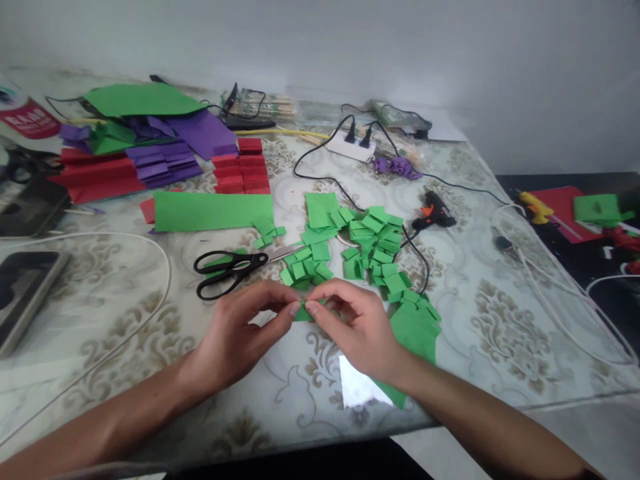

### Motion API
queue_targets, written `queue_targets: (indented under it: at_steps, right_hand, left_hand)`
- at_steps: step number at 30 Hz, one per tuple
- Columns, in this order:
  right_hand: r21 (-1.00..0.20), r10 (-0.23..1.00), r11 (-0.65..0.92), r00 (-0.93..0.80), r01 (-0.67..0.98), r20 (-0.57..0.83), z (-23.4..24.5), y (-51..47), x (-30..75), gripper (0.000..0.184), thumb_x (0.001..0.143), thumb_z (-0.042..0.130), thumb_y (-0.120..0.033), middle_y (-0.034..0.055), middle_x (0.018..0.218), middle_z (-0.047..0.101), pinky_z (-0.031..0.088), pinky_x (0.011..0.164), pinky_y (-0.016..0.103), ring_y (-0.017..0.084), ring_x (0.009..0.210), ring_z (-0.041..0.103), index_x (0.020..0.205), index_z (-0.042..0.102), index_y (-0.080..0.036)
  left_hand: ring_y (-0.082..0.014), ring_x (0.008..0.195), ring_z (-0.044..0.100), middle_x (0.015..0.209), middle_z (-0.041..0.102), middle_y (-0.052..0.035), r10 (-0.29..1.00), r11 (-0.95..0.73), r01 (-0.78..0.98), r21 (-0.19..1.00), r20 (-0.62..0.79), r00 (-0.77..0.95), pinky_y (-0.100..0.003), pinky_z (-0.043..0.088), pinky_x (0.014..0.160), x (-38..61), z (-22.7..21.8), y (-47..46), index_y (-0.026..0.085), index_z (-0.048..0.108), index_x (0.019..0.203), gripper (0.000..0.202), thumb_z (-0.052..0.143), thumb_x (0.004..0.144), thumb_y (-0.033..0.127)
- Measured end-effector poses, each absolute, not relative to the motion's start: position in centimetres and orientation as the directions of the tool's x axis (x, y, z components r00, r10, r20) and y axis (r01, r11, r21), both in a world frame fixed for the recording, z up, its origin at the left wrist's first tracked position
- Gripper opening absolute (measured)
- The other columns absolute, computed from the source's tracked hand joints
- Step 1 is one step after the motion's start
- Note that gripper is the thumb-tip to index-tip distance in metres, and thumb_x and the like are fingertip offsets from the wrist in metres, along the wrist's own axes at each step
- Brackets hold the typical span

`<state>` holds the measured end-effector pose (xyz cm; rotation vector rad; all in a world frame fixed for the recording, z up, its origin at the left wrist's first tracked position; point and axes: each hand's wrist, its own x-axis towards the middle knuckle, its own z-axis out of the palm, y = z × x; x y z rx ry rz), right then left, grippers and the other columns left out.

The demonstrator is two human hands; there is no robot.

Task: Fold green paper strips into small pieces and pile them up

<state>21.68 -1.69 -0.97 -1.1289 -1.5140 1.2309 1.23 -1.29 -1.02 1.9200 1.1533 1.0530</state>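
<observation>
Both hands meet over the table's near middle, pinching one small green paper piece (303, 313) between fingertips. My left hand (240, 333) grips its left end with thumb and forefinger; my right hand (357, 327) holds the right end, fingers curled. Just beyond the hands lie heaps of small folded green paper squares (373, 243), and more green paper (417, 330) sits under my right wrist. Black-handled scissors (235, 268) lie left of the pile, blades partly apart.
A long green strip (210, 210), red folded stacks (243, 170) and purple paper (165, 163) lie at the back left. A black glue gun (434, 210), a power strip (350, 145) and cables cross the patterned tablecloth (500, 313). A phone (23, 293) lies at the left edge.
</observation>
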Motion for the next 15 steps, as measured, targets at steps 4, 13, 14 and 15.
queue_targets:
  at_steps: [4,13,14,15]
  right_hand:
    - [-0.987,0.973,0.103,-0.217,0.123,0.074,-0.98,-1.65,21.69,0.004,0.094,0.073,-0.025,0.0012,0.085,0.075,0.055,0.063,0.023,0.013,0.071,0.068,0.092,0.074,-0.021]
    - [-0.968,0.967,0.152,-0.232,0.2,0.104,-1.06,-1.52,21.63,0.002,0.089,0.074,-0.022,0.0014,0.083,0.075,0.054,0.065,0.026,0.015,0.072,0.067,0.087,0.074,-0.022]
    - [-0.965,0.965,0.162,-0.238,0.209,0.11,-1.05,-1.56,21.66,0.002,0.088,0.073,-0.022,0.0013,0.081,0.074,0.053,0.064,0.026,0.015,0.072,0.067,0.087,0.073,-0.021]
    - [-0.962,0.963,0.17,-0.243,0.214,0.117,-1.0,-1.58,21.69,0.002,0.088,0.073,-0.021,0.0012,0.08,0.073,0.052,0.063,0.026,0.015,0.072,0.066,0.086,0.073,-0.021]
  left_hand:
    - [-0.0131,0.07,0.073,0.082,0.079,0.0008,0.909,-0.399,0.383,0.833,0.306,0.282,-0.021,0.06,0.068,1.24,-0.84,-1.34,0.021,0.074,0.094,0.007,0.069,0.094,0.016]
    - [-0.0097,0.074,0.072,0.085,0.077,0.0043,0.895,-0.42,0.386,0.821,0.302,0.329,-0.016,0.057,0.071,1.13,-1.09,-1.38,0.023,0.073,0.099,0.012,0.071,0.095,0.013]
    - [-0.0097,0.075,0.072,0.086,0.077,0.0043,0.89,-0.426,0.386,0.818,0.304,0.339,-0.016,0.057,0.072,1.1,-1.14,-1.44,0.024,0.073,0.099,0.012,0.07,0.095,0.013]
    - [-0.0098,0.075,0.072,0.086,0.077,0.0043,0.887,-0.432,0.385,0.816,0.305,0.348,-0.016,0.057,0.072,1.08,-1.17,-1.5,0.024,0.072,0.099,0.012,0.07,0.095,0.013]
